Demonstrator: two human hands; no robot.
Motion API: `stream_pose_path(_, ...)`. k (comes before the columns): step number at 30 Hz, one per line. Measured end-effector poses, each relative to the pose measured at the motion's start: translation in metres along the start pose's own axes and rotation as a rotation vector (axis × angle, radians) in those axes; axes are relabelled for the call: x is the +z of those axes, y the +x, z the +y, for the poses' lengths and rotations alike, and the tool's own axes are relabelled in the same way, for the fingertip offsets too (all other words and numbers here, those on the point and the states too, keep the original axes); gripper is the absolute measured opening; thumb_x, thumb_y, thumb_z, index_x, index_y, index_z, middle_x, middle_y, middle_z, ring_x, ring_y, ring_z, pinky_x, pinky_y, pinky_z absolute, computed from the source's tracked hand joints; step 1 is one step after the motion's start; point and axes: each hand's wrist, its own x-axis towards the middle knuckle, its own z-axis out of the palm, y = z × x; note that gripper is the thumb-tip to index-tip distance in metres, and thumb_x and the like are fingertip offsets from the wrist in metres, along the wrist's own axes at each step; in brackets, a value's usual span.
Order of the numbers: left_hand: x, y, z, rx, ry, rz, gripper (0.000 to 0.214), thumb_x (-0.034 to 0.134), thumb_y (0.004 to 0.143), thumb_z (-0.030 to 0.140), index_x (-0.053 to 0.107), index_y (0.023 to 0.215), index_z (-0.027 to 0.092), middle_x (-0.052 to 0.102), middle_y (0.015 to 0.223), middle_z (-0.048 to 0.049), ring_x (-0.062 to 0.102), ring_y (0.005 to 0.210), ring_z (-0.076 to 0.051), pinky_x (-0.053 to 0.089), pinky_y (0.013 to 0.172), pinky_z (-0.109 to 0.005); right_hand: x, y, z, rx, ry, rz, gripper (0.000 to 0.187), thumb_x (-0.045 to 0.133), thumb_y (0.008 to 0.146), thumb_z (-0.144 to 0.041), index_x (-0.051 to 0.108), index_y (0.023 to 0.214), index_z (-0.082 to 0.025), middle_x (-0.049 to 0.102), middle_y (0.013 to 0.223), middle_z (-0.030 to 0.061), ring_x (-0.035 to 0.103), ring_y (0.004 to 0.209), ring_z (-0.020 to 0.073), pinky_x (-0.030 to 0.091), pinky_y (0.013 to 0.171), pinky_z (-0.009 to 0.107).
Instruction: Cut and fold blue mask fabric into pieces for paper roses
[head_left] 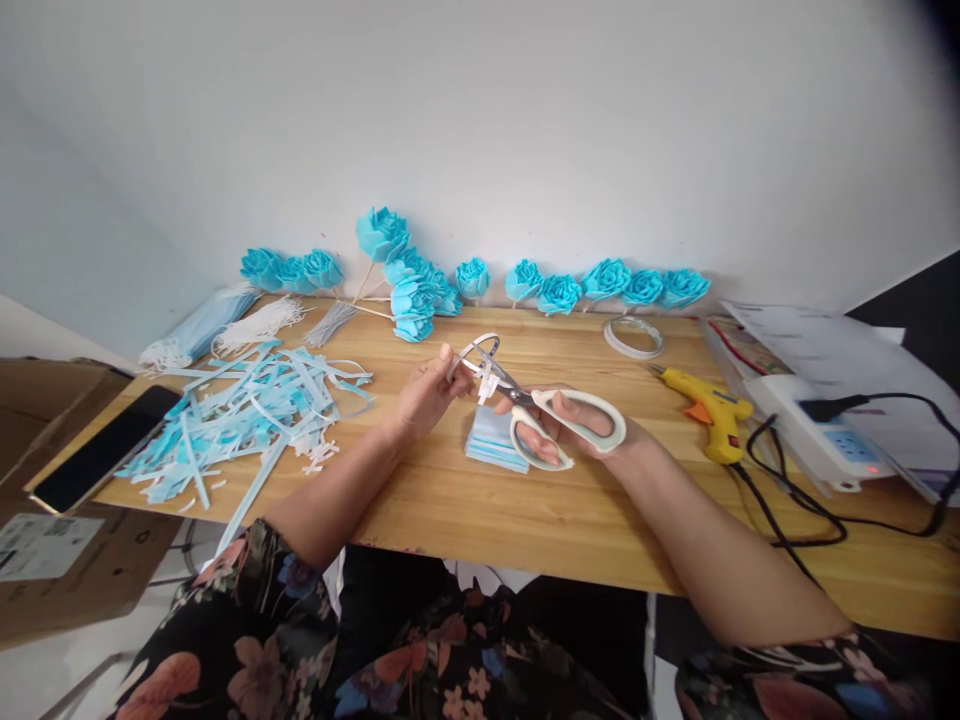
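Observation:
My right hand (566,412) is closed on a pair of scissors (611,425) with cream handles, its fingers through both loops. The dark blades point up and left toward my left hand (433,388). Between finger and thumb, that hand pinches a thin white strip (486,340), which curls in a loop by the blade tips. A bit of white material lies against the blades; whether it is part of the strip I cannot tell. Below the scissors, a small stack of light-blue pleated sheets (491,450) rests on the wooden table (420,500), partly hidden by my right hand.
Blue and white cut strips (255,410) are heaped at left beside a phone (105,450). Several blue flowers (559,293) line the wall. To the right are a wire coil (634,338), a yellow glue gun (712,410) and a power strip (817,430) with black cables.

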Motion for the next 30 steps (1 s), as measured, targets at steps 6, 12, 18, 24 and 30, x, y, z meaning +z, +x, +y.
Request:
stream_pose_path(6,-0.003,0.0,-0.008,0.041,0.051,-0.025,0.053,0.067,0.082,0.062,0.054,0.056,0.017,0.054,0.059,-0.001,0.055,0.066,-0.015,0.044,0.067,-0.028,0.002,0.002,0.003,0.002,0.02,0.023,0.057,0.051,0.093,-0.062,0.063,0.119,-0.013,0.055,0.07,-0.0001,0.048,0.05,0.008,0.04,0.044,0.02)
stream_pose_path(12,-0.01,-0.001,-0.014,0.1,0.189,-0.091,0.056,0.069,0.077,0.068,0.059,0.06,0.015,0.058,0.063,-0.0032,0.055,0.066,-0.016,0.039,0.065,-0.03,0.001,0.004,0.007,-0.013,0.039,-0.001,0.06,0.051,0.093,-0.064,0.061,0.122,-0.013,0.055,0.07,-0.0009,0.05,0.051,0.0085,0.041,0.043,0.02)
stream_pose_path(18,-0.014,-0.002,-0.014,0.153,0.277,-0.17,0.058,0.065,0.079,0.069,0.054,0.057,0.016,0.056,0.065,-0.0023,0.05,0.067,-0.015,0.037,0.069,-0.03,0.002,0.005,0.008,-0.011,0.093,0.012,0.059,0.054,0.091,-0.064,0.063,0.12,-0.013,0.058,0.071,-0.0001,0.051,0.052,0.0085,0.043,0.044,0.02)
stream_pose_path(24,-0.014,-0.002,-0.013,0.158,0.308,-0.192,0.058,0.064,0.079,0.07,0.062,0.064,0.015,0.051,0.064,-0.0013,0.047,0.068,-0.015,0.035,0.069,-0.029,0.001,0.008,0.01,0.014,0.19,0.074,0.055,0.062,0.087,-0.063,0.066,0.111,-0.013,0.057,0.065,-0.0029,0.044,0.045,0.0053,0.039,0.039,0.018)
stream_pose_path(30,-0.01,-0.004,-0.008,0.163,0.268,-0.162,0.048,0.063,0.087,0.057,0.06,0.064,0.015,0.053,0.067,-0.0014,0.048,0.072,-0.015,0.036,0.074,-0.028,0.002,0.009,0.003,0.053,0.274,0.127,0.054,0.068,0.084,-0.061,0.066,0.107,-0.013,0.056,0.063,-0.0044,0.036,0.043,0.0033,0.035,0.036,0.016)
